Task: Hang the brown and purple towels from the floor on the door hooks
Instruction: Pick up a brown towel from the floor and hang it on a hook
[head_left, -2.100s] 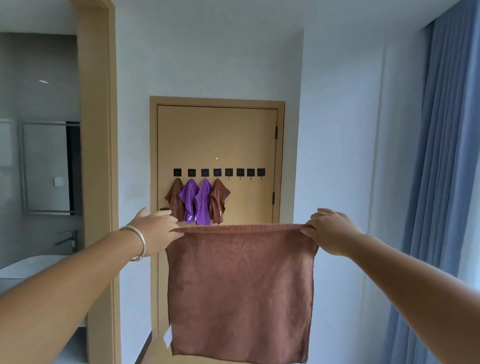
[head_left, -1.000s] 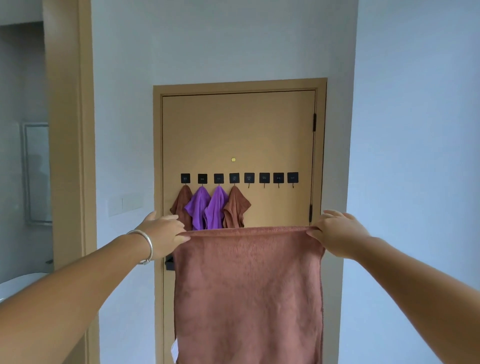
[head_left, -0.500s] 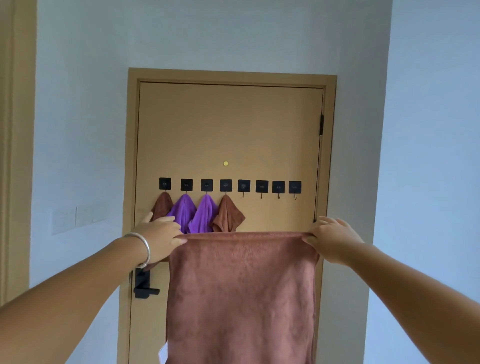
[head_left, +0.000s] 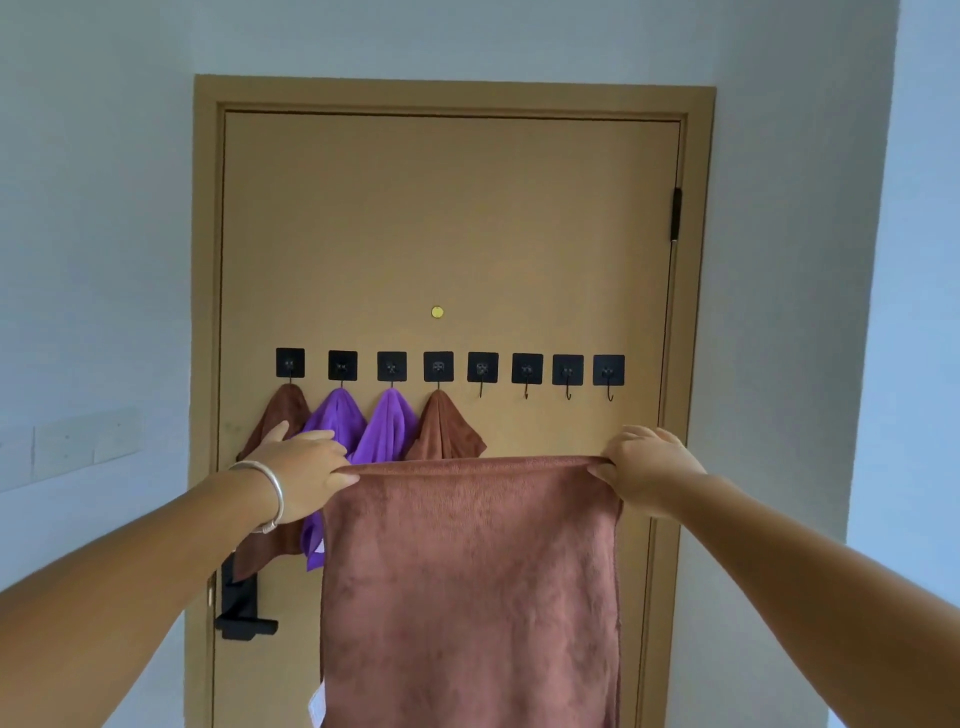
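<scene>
A brown towel (head_left: 470, 587) hangs spread flat in front of me, stretched between both hands. My left hand (head_left: 304, 470) pinches its top left corner and my right hand (head_left: 647, 467) pinches its top right corner. Behind it is a tan door (head_left: 452, 223) with a row of several black hooks (head_left: 527, 370). The left hooks carry a brown towel (head_left: 283, 413), two purple towels (head_left: 387, 426) and another brown towel (head_left: 444, 428). The hooks on the right are bare, just above the held towel's top edge.
A black door handle and lock (head_left: 241, 603) sits at the door's lower left, partly behind my left arm. White wall flanks the door, with pale switch plates (head_left: 67, 447) on the left. A small brass peephole (head_left: 437, 312) is above the hooks.
I have walked closer to the door, which now fills more of the view. Both hands keep the same hold on the spread brown towel, now near the hook row.
</scene>
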